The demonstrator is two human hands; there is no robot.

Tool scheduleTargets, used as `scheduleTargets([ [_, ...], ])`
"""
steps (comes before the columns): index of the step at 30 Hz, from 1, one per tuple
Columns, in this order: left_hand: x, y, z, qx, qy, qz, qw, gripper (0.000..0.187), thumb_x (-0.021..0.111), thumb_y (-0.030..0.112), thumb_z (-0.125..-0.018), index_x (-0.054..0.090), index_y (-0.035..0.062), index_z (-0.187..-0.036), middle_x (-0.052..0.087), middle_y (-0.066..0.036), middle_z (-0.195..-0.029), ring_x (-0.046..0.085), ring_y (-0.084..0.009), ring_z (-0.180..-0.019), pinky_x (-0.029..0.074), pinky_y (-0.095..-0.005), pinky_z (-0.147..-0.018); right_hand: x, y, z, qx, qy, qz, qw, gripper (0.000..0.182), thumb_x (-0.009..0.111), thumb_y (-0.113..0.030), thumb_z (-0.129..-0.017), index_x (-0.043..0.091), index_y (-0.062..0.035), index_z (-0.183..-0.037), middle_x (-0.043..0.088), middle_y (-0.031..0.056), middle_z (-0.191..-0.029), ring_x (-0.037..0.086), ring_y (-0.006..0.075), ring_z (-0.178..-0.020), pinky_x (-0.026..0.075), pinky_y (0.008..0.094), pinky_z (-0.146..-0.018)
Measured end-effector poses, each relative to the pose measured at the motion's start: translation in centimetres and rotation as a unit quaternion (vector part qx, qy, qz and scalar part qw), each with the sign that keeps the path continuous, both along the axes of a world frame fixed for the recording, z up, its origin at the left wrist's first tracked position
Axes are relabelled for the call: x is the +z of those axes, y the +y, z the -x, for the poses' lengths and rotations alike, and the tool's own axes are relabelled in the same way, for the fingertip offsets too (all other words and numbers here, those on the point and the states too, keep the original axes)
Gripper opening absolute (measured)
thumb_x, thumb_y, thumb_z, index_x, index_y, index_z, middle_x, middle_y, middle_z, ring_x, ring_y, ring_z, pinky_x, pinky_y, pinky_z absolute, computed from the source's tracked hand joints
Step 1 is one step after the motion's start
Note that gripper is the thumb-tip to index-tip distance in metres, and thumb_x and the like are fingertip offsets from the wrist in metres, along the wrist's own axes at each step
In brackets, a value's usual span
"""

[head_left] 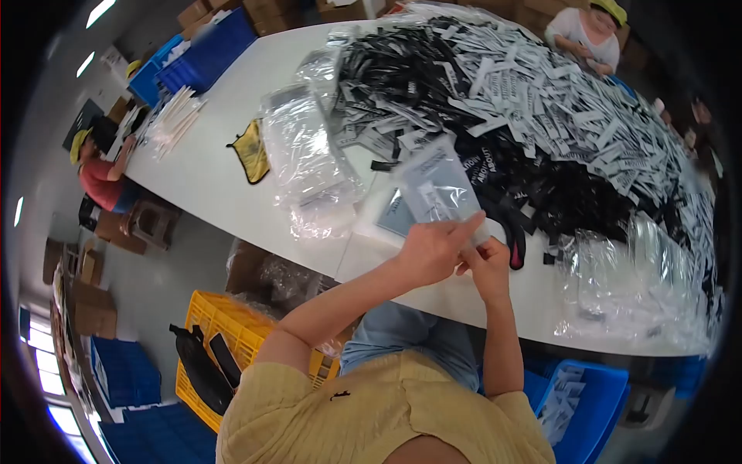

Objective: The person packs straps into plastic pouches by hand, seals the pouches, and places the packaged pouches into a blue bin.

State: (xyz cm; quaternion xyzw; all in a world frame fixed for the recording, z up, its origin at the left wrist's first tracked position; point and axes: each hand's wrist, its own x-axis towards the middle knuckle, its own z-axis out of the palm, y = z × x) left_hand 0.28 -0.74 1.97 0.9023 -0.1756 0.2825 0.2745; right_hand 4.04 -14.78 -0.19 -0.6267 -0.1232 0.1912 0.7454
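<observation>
We are holding a flat, glossy clear bag (438, 179) just on the near side of the heap (541, 93) of slim black and pale printed strips. Our left hand (427, 251) is lying across its near end, index finger extending; our right hand (488, 267) is pinching that end with its fingertips. A grey printed packet (393, 214) is lying partly beneath. Crinkled clear sleeves (303, 147) are crowding the heap's left side, and a black curved strap (515, 236) is bordering its near side. Farther left of the heap, past a yellow cloth (253, 155), the smooth white table (195, 166) is stretching bare toward its edge.
</observation>
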Motion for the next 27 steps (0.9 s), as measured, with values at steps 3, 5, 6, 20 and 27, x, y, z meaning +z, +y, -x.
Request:
scheduleTargets([
  [3, -0.7, -1.9, 0.8, -0.032, -0.003, -0.061, 0.998, 0.070, 0.064, 0.003, -0.064, 0.046, 0.0073, -0.131, 0.058, -0.006, -0.068, 0.059, -0.0251, -0.060, 0.046, -0.0361, -0.049, -2.3, 0.0, -1.1, -0.094, -0.280, 0.061, 0.953, 0.010, 0.062, -0.003, -0.080, 0.061, 0.0032, -0.087, 0.061, 0.0035, -0.070, 0.056, 0.0083, -0.060, 0.043, 0.0240, -0.048],
  [5, 1.5, -1.3, 1.1, -0.032, 0.100, -0.015, 0.994, 0.068, 0.067, 0.007, -0.070, 0.043, 0.0070, -0.133, 0.057, -0.007, -0.070, 0.058, -0.0234, -0.060, 0.047, -0.0324, -0.052, -2.4, -0.1, -0.7, -0.108, -0.229, 0.042, 0.967, 0.009, 0.062, -0.005, -0.080, 0.061, 0.0026, -0.086, 0.060, 0.0015, -0.069, 0.053, 0.0060, -0.061, 0.041, 0.0225, -0.050],
  [6, 3.1, -0.9, 1.4, -0.022, 0.166, 0.022, 0.986, 0.067, 0.068, 0.008, -0.071, 0.043, 0.0071, -0.134, 0.057, -0.006, -0.072, 0.058, -0.0219, -0.061, 0.047, -0.0317, -0.054, -2.9, -0.1, -0.8, -0.111, -0.214, 0.020, 0.970, 0.010, 0.062, -0.006, -0.080, 0.061, 0.0026, -0.085, 0.059, 0.0010, -0.069, 0.052, 0.0059, -0.061, 0.041, 0.0227, -0.051],
  [20, -1.5, 1.2, -1.5, -0.114, 0.248, 0.797, 0.540, 0.018, 0.065, 0.005, -0.082, 0.060, 0.0021, -0.099, 0.064, -0.008, -0.095, 0.063, -0.0182, -0.089, 0.054, -0.0342, -0.079, -1.2, -0.8, 0.3, -0.203, -0.496, 0.105, 0.838, 0.013, 0.066, -0.003, -0.072, 0.059, 0.0019, -0.082, 0.054, 0.0100, -0.065, 0.055, 0.0238, -0.052, 0.043, 0.0298, -0.047],
  [27, -2.5, 0.8, -1.4, -0.052, 0.288, 0.727, 0.621, 0.022, 0.071, 0.006, -0.079, 0.060, 0.0022, -0.097, 0.065, -0.007, -0.095, 0.064, -0.0165, -0.084, 0.054, -0.0318, -0.076, -3.3, -1.3, 0.0, -0.242, -0.530, 0.157, 0.797, 0.014, 0.068, -0.005, -0.070, 0.062, 0.0007, -0.082, 0.057, 0.0084, -0.069, 0.057, 0.0213, -0.055, 0.043, 0.0303, -0.049],
])
